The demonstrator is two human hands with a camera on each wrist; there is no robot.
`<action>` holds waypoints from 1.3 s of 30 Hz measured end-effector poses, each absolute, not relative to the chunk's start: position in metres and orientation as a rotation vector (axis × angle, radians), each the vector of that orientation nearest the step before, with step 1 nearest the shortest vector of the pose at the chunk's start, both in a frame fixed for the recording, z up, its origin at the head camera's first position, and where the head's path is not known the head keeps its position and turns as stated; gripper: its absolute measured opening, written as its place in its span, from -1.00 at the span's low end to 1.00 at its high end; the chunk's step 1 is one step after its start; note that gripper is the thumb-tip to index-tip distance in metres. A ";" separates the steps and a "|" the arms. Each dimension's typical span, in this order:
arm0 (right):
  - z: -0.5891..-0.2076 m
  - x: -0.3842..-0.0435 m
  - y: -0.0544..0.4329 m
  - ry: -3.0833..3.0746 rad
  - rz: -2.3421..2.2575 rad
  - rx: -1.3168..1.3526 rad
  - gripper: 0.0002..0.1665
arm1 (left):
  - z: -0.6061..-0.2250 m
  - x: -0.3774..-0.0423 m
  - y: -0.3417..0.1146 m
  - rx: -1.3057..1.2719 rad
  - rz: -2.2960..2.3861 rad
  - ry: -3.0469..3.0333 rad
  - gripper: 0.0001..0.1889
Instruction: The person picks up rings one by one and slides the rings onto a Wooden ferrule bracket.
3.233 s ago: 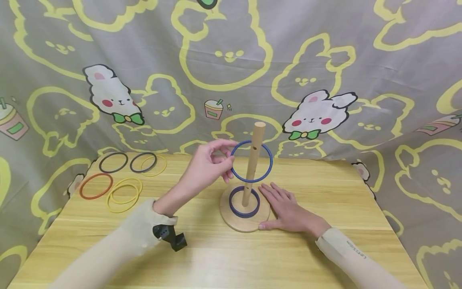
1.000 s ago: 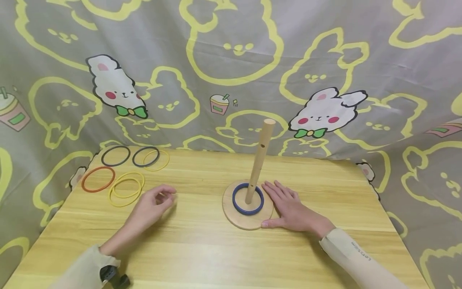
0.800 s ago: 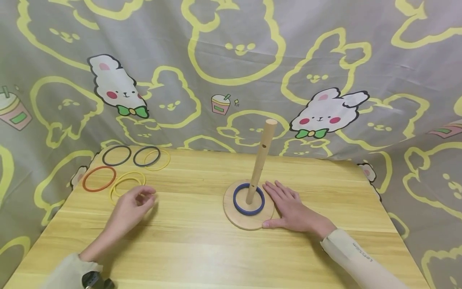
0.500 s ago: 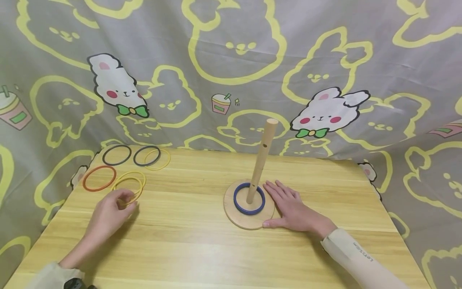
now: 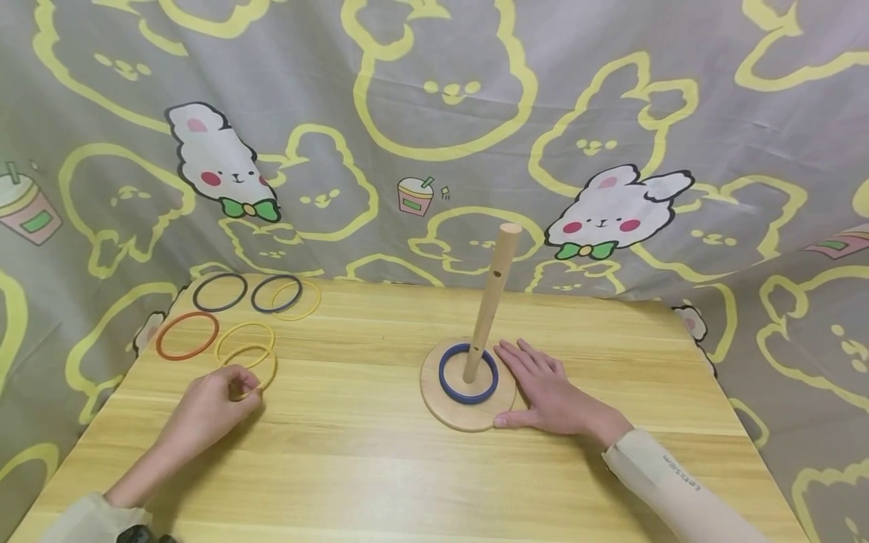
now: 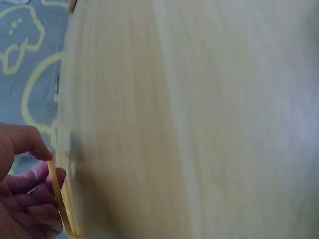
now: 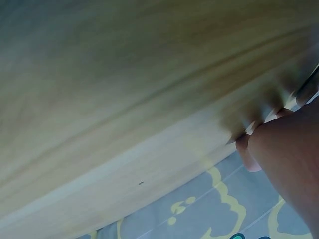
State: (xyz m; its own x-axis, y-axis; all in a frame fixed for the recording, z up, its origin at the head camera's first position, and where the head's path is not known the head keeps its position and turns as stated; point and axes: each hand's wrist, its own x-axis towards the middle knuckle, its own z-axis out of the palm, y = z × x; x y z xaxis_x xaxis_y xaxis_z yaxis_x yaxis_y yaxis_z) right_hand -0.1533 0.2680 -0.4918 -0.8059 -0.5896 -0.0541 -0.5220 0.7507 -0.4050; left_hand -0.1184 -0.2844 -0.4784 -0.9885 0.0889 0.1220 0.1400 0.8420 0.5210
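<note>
My left hand [image 5: 210,403] pinches a thin yellow ring [image 5: 274,368] between thumb and fingers at the left of the table. In the left wrist view, the yellow ring [image 6: 57,195] sits between the fingertips, tilted up on edge. A second yellow ring [image 5: 245,324] lies just behind it, partly overlapped in the head view. To the right stands a wooden peg [image 5: 489,302] on a round wooden base [image 5: 432,401]. Blue rings [image 5: 468,400] lie round the foot of the peg. My right hand [image 5: 550,396] rests flat, fingers spread, against the base's right edge.
A red-orange ring [image 5: 158,338] lies farther left. Behind it are two dark blue rings, one [image 5: 195,294] alone and one [image 5: 253,296] overlapping a yellow ring [image 5: 319,302]. A patterned curtain [image 5: 326,68] rises right behind the table [image 5: 380,483].
A blue ring that my left hand held by the peg now lies on the base. The left hand has moved left and pulled one yellow ring toward me. The right hand has stayed put.
</note>
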 end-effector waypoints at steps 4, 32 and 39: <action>-0.492 -0.153 0.268 2.772 -0.559 -0.886 0.40 | -0.468 -0.114 -0.268 -0.271 -0.874 -2.868 -0.86; -0.495 -0.154 0.269 2.786 -0.554 -0.911 0.40 | -0.353 -0.116 -0.157 -0.702 -1.167 -2.518 -0.79; -0.494 -0.153 0.270 2.786 -0.553 -0.912 0.40 | -0.325 -0.122 -0.130 -0.774 -1.344 -2.370 -0.78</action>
State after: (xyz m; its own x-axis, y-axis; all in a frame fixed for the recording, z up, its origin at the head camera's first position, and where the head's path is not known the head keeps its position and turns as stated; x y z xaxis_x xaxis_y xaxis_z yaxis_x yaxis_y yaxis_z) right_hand -0.1533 0.2700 -0.4941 -0.8018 -0.5966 -0.0350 -0.5381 0.7461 -0.3922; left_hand -0.1220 -0.1303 -0.3255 -0.8069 0.3020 0.5076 0.5906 0.4145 0.6923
